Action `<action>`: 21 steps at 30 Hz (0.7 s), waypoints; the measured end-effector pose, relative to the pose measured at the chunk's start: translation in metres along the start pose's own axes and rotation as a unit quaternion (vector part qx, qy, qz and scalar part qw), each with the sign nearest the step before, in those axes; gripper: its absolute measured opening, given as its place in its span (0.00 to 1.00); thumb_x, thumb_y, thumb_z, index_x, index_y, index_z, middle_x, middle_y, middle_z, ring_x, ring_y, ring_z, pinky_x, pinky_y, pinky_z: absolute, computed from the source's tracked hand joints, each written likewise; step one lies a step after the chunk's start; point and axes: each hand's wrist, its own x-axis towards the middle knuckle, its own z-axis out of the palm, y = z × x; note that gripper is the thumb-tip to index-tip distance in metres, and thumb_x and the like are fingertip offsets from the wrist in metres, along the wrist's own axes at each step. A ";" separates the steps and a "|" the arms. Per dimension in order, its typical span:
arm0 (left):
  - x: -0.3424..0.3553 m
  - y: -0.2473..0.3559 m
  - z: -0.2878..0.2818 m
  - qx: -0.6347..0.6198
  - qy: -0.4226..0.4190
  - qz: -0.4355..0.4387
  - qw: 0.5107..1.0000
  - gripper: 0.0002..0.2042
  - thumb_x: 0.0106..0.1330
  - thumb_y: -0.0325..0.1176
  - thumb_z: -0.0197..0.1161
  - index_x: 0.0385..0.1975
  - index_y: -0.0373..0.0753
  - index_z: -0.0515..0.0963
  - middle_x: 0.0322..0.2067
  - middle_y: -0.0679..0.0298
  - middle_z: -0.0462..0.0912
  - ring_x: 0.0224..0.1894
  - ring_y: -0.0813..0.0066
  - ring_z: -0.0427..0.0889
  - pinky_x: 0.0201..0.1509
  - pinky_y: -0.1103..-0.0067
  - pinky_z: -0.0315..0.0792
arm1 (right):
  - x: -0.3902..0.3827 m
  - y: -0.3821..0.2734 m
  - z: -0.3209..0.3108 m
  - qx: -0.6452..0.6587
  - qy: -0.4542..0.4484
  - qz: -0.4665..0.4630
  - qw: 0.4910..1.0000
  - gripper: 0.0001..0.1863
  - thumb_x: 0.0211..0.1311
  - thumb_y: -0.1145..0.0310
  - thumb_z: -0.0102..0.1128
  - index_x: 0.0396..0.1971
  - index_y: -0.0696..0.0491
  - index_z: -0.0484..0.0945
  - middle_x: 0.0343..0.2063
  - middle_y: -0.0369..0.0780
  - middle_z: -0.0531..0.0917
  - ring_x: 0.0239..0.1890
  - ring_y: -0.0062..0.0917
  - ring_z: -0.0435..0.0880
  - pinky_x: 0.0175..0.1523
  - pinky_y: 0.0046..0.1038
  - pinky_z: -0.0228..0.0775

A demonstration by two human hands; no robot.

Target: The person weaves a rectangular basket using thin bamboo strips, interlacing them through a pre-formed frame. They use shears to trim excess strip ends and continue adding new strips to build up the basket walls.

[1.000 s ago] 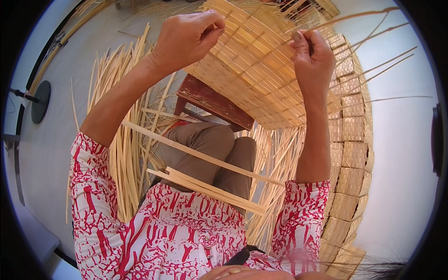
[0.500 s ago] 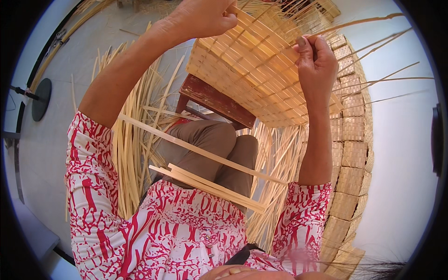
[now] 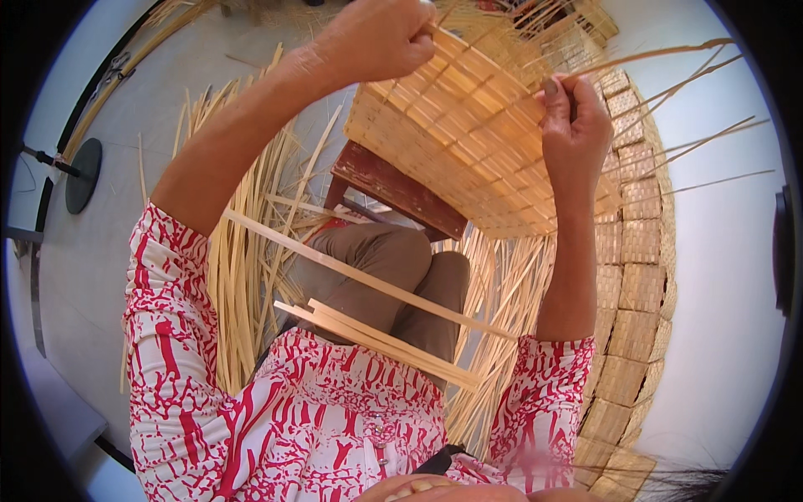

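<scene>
A partly woven bamboo basket (image 3: 456,125) lies tilted on a small dark red wooden stool (image 3: 397,188) beyond my knees. At its upper left edge my left hand (image 3: 381,42) is closed, with the fingertips and the part of the rim they grip mostly hidden. My right hand (image 3: 575,117) is closed too, thumb against forefinger, pinching a thin bamboo strip (image 3: 652,54) at the basket's right side. That strip runs out past the hand to the right. Several other loose strip ends (image 3: 703,138) stick out from the weave on that side.
Long pale bamboo strips (image 3: 238,284) lie heaped on the floor to the left. A few flat strips (image 3: 372,284) rest across my lap. Woven bamboo pieces (image 3: 627,335) are stacked along the white wall at right. A round dark stand base (image 3: 84,176) stands far left.
The basket, stool and both hands sit slightly lower and further right in the picture, as does the whole scene. Both hands stay closed at the same places on the basket.
</scene>
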 end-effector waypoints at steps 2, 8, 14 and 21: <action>-0.004 -0.002 0.003 0.004 -0.005 0.004 1.000 0.06 0.60 0.29 0.62 0.30 0.33 0.79 0.18 0.52 0.79 0.18 0.60 0.78 0.25 0.69 0.72 | -0.002 -0.003 -0.001 -0.008 -0.011 0.012 1.000 0.09 0.69 0.67 0.60 0.31 0.57 0.78 0.20 0.41 0.80 0.20 0.26 0.75 0.29 0.29 0.66; -0.020 0.003 0.002 -0.026 0.065 0.023 0.997 0.08 0.63 0.30 0.63 0.38 0.36 0.81 0.20 0.55 0.81 0.20 0.65 0.81 0.28 0.74 0.75 | -0.003 0.002 -0.003 0.007 -0.022 0.021 1.000 0.08 0.70 0.70 0.60 0.32 0.58 0.79 0.22 0.40 0.81 0.22 0.22 0.75 0.29 0.26 0.66; -0.046 -0.031 -0.003 -0.177 0.177 -0.056 0.967 0.10 0.69 0.35 0.67 0.47 0.39 0.84 0.32 0.69 0.87 0.32 0.86 0.82 0.37 0.85 0.77 | -0.005 0.004 -0.002 0.043 -0.033 0.045 0.998 0.07 0.70 0.70 0.60 0.34 0.59 0.80 0.23 0.39 0.82 0.23 0.18 0.75 0.30 0.23 0.66; -0.043 -0.062 0.021 -0.295 0.098 -0.081 0.947 0.08 0.72 0.33 0.63 0.44 0.38 0.83 0.37 0.73 0.85 0.40 0.88 0.79 0.47 0.86 0.75 | -0.004 0.008 0.003 0.039 -0.028 0.031 0.998 0.08 0.69 0.69 0.61 0.34 0.58 0.80 0.22 0.39 0.82 0.23 0.19 0.76 0.29 0.25 0.67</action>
